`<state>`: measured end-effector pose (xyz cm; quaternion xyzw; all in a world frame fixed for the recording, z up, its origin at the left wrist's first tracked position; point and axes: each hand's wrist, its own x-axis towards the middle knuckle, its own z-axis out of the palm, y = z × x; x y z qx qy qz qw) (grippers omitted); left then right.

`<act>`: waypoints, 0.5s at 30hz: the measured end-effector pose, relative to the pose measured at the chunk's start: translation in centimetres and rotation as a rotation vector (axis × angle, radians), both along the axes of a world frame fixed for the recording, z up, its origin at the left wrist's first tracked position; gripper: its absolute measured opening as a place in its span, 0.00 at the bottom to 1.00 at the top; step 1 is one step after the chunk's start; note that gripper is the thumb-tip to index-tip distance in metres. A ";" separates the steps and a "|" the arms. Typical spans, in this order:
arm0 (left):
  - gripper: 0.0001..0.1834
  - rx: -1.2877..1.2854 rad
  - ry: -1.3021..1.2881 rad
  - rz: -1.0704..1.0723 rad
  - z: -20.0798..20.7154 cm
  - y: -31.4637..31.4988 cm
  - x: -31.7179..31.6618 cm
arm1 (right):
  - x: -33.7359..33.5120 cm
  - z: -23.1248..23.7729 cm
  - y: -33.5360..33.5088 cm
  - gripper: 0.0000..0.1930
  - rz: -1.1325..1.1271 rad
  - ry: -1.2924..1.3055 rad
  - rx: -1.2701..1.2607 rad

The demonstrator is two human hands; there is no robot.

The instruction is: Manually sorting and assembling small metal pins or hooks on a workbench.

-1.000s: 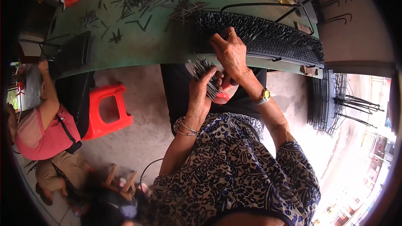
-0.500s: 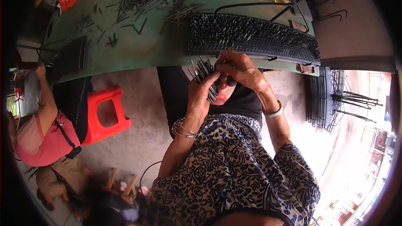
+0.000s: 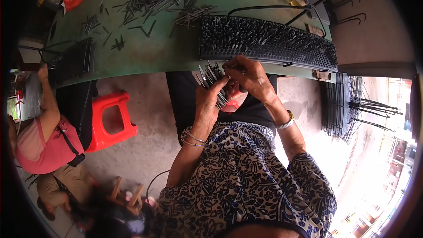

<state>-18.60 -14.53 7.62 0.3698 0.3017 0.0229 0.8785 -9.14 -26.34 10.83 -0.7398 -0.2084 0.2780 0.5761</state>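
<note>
My left hand (image 3: 209, 99) is closed around a bundle of thin, dark metal pins (image 3: 212, 77), their tips fanning out above the fingers. Close by, my right hand (image 3: 253, 79) has thumb and forefinger pinched together just above the bundle's right side; whatever lies in that pinch is too small to make out. Beyond both hands, a long black perforated rack (image 3: 269, 39) stands on the table's near edge. Many dark pins stick up from its holes, and bare holes show along its front strip.
A heap of loose dark pins (image 3: 145, 0) is spread over the green table (image 3: 145, 57). On the left, a person in a pink top (image 3: 44, 150) works at another rack (image 3: 70, 61). A red plastic stool (image 3: 128, 121) stands between us. Black wire racks (image 3: 341, 105) are stacked to the right.
My right hand has drawn back slightly from the rack's front edge, toward me and the bundle. My left hand keeps its hold, nearly in the same place.
</note>
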 end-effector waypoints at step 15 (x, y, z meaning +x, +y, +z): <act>0.12 -0.172 -0.144 -0.056 0.5 0.6 0.2 | -0.2 0.9 0.7 0.10 -0.063 0.199 0.058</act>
